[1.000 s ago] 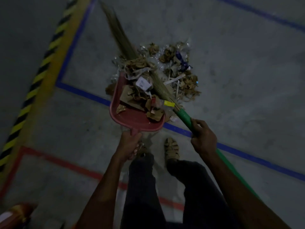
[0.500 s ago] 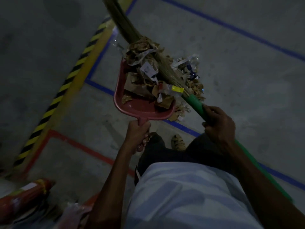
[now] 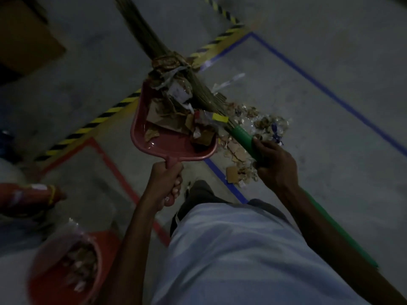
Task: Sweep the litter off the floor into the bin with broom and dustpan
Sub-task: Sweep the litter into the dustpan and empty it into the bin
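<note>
Loaded dustpan held up mid-frame, broom laid across it, bin at lower left.

I see the left hand (image 3: 166,180) wrapped around the handle of the red dustpan (image 3: 154,139), centre of frame, piled with torn cardboard and wrappers. Right hand (image 3: 275,164) is curled around the green handle of the broom (image 3: 243,137); its bristles run up across the pan's load toward the top of frame. More litter (image 3: 253,128) sits on the floor right of the pan, beside the blue tape line (image 3: 326,91). The red bin (image 3: 66,265), lower left, already has scraps in it. Yellow-black hazard tape (image 3: 88,126) crosses left of centre. Frame is dark and blurred.
</note>
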